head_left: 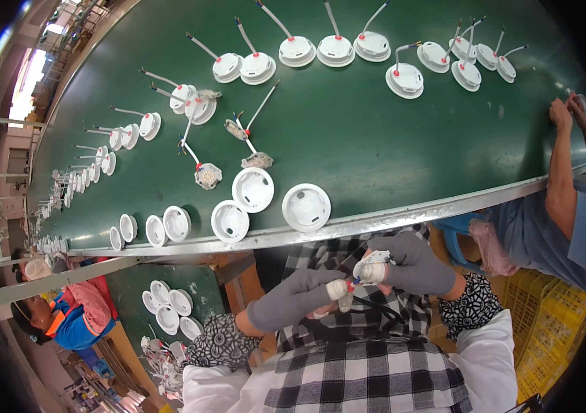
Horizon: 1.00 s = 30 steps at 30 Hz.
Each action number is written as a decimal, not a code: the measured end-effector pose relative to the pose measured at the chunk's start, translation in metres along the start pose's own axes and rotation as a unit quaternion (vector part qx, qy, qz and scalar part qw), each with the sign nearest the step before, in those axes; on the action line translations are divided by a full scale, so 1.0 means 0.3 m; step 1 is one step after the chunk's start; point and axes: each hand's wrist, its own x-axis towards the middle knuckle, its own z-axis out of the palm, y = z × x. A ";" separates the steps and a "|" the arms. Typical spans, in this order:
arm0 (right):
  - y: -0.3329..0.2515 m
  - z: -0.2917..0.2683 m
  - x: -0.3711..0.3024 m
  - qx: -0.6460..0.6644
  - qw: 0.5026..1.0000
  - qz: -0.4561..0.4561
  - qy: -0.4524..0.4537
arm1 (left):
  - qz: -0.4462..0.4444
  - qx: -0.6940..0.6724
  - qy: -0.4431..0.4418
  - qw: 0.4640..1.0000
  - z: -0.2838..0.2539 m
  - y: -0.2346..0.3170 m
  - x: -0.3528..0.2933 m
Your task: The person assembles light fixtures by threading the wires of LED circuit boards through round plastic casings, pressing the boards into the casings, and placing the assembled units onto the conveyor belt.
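In front of my checkered apron, both hands work close together in grey gloves with pale fingertip wraps. My right hand grips a small whitish light module, like the wired modules on the table. My left hand pinches short red and blue wires beside it; a second pale piece hangs just below the fingertips. The fingers partly hide where the wires meet the module. Beyond my hands, at the table's near edge, lies a white round lamp housing, with another housing to its left.
On the green table lie wired light modules and a long curve of white lamps with cables up. A co-worker's hands are at far right. Yellow crates stand right; housings lie on a lower surface left.
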 end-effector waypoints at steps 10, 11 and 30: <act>0.021 -0.031 -0.056 0.237 0.935 0.019 0.263 | 0.154 0.478 0.298 0.812 0.001 -0.008 -0.033; 0.022 -0.031 -0.058 0.228 0.937 0.028 0.262 | 0.169 0.509 0.299 0.789 -0.001 -0.009 -0.036; 0.097 -0.126 -0.160 0.379 0.781 -0.098 0.486 | 0.260 0.692 0.282 0.611 -0.210 0.210 0.119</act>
